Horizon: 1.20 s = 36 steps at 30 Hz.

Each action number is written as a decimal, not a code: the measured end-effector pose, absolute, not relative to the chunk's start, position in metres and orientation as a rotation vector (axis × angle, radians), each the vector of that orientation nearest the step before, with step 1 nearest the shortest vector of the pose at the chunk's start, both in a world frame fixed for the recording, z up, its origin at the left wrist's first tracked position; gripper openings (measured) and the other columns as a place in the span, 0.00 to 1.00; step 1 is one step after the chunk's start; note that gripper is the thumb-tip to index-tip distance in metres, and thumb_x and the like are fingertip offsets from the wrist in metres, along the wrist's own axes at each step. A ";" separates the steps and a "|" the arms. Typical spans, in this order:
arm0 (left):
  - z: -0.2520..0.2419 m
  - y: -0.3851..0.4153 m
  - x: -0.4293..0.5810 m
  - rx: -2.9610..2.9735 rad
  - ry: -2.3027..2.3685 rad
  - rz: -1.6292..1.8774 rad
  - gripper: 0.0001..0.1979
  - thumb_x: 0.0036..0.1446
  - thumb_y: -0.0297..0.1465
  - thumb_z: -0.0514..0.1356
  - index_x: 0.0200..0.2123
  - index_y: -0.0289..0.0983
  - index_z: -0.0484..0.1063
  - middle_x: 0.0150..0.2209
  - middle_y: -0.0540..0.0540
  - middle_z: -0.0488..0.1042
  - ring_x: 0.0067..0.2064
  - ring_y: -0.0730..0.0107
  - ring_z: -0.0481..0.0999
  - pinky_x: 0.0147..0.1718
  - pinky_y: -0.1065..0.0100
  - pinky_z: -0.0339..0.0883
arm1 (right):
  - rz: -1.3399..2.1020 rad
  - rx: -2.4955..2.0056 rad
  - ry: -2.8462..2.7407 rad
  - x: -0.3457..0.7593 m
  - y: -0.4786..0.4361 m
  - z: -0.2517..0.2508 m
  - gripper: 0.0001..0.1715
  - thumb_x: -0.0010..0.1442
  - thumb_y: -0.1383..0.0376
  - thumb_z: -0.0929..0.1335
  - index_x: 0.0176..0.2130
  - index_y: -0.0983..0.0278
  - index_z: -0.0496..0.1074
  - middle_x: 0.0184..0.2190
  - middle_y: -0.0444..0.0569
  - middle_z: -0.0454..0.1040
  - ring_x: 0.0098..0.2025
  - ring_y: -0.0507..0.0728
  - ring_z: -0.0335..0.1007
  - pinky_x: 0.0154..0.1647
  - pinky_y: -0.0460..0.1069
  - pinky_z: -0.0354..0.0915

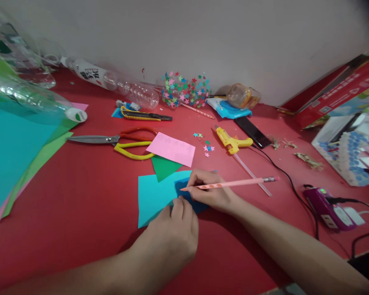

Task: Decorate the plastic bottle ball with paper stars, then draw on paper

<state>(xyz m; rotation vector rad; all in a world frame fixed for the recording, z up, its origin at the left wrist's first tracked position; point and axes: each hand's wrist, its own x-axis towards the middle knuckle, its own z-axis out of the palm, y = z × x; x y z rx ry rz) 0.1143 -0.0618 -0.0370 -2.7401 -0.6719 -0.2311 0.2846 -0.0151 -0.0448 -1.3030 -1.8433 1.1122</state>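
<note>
A pink pencil (233, 184) is gripped in my right hand (211, 191), its tip over the dark blue paper (181, 187). That piece lies on a larger light blue sheet (150, 198) on the red table. My left hand (174, 229) has its fingers curled and pressed down at the near edge of the dark blue paper. Just beyond my hands are a pink slip with star outlines (172, 149) and a green paper piece (165, 167). The slip overlaps the handles of the scissors (132, 151). Small paper stars (208, 148) lie beyond my right hand.
At right sit a yellow glue gun (232, 141), a phone (253, 132) and a purple power adapter (329, 209) with cables. A utility knife (146, 115), plastic bottles (132, 92) and star-covered clear pieces (186, 91) line the back. Coloured sheets (15, 139) cover the left.
</note>
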 end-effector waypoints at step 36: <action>-0.038 -0.061 0.115 -2.726 -0.685 -0.302 0.16 0.51 0.20 0.52 0.40 0.23 0.75 0.39 0.26 0.78 0.39 0.50 0.79 0.27 0.63 0.74 | 0.995 -1.349 -1.825 0.285 -0.018 -0.048 0.10 0.48 0.72 0.65 0.22 0.63 0.58 0.17 0.36 0.56 0.20 0.46 0.49 0.19 0.42 0.50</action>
